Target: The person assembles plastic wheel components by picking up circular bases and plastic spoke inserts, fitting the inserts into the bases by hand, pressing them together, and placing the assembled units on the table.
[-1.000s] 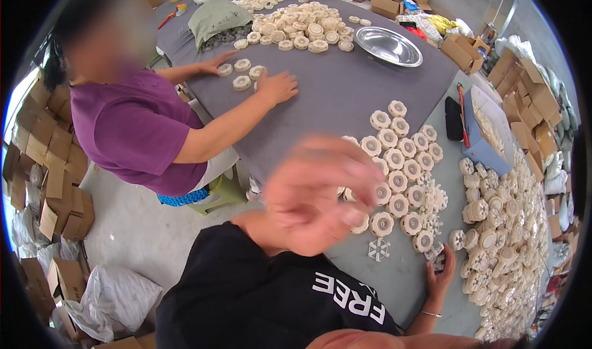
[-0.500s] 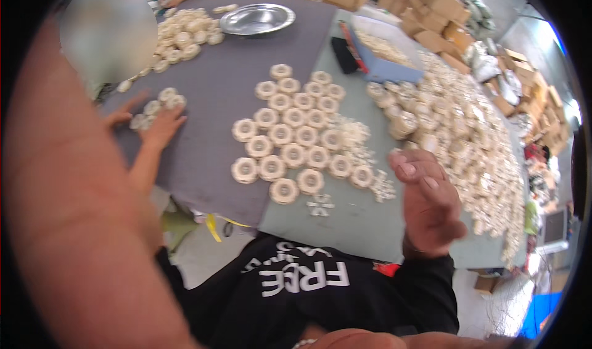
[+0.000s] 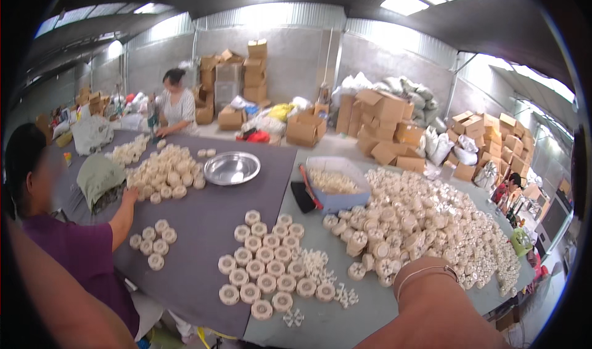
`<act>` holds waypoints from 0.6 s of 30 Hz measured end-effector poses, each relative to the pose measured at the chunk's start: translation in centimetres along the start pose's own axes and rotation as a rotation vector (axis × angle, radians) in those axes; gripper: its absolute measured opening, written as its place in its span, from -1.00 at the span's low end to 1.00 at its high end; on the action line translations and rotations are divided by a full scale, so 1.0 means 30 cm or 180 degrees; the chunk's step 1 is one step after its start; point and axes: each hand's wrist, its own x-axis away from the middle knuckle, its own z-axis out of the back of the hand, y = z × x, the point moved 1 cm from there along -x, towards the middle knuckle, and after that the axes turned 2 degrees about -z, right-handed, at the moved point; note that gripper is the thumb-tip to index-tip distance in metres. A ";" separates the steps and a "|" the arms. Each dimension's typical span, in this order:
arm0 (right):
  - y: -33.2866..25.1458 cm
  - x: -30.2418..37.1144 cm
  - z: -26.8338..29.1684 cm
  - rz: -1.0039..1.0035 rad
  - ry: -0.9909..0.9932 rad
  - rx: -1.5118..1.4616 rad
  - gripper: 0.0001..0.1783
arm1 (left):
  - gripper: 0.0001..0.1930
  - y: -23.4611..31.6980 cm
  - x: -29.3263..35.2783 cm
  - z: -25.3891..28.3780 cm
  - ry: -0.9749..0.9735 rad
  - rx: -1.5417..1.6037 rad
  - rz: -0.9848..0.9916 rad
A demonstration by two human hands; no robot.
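Note:
My right forearm reaches in from the lower edge, a thin bracelet at the wrist. Past it, my right hand [image 3: 424,266] bends down at the near edge of a large heap of round cream plastic parts [image 3: 413,210]; its fingers are hidden behind the wrist. Of my left arm only a blurred forearm [image 3: 58,290] shows at the lower left, with the hand out of the picture. Left of my right hand, similar round parts [image 3: 266,282] lie flat in close rows. Small white cross-shaped pieces [image 3: 316,264] lie along their right side.
Behind the heap stands a blue-white bin [image 3: 345,201] of small pieces, a black-and-red brush-like thing [image 3: 303,195] beside it. A metal basin [image 3: 232,169] sits further left. A co-worker in purple [image 3: 80,250] touches another pile [image 3: 165,170]. Cardboard boxes [image 3: 382,111] stand beyond the table.
The view has tilted up. My right hand has gone from above the table to the heap's edge. My left arm fills less of the view. The co-worker's hand has left the small group of parts.

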 end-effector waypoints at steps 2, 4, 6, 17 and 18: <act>-0.013 0.026 0.034 0.0081 0.0194 0.0219 -0.54 | -0.57 -0.019 -0.020 -0.015 0.0049 0.0033 -0.0058; -0.018 0.042 0.049 0.0074 0.0442 0.0459 -0.55 | -0.58 -0.039 -0.016 -0.037 0.0139 0.0139 -0.0043; -0.003 0.136 0.102 0.0106 0.0471 0.0563 -0.55 | -0.59 -0.036 0.013 -0.010 0.0210 -0.0010 -0.0007; 0.125 0.303 0.288 0.0744 0.0701 0.1131 -0.49 | -0.63 -0.008 0.029 0.038 0.0381 -0.0788 -0.0100; 0.134 0.275 0.312 0.0840 0.0727 0.1159 -0.48 | -0.63 -0.003 0.024 0.043 0.0370 -0.0870 -0.0127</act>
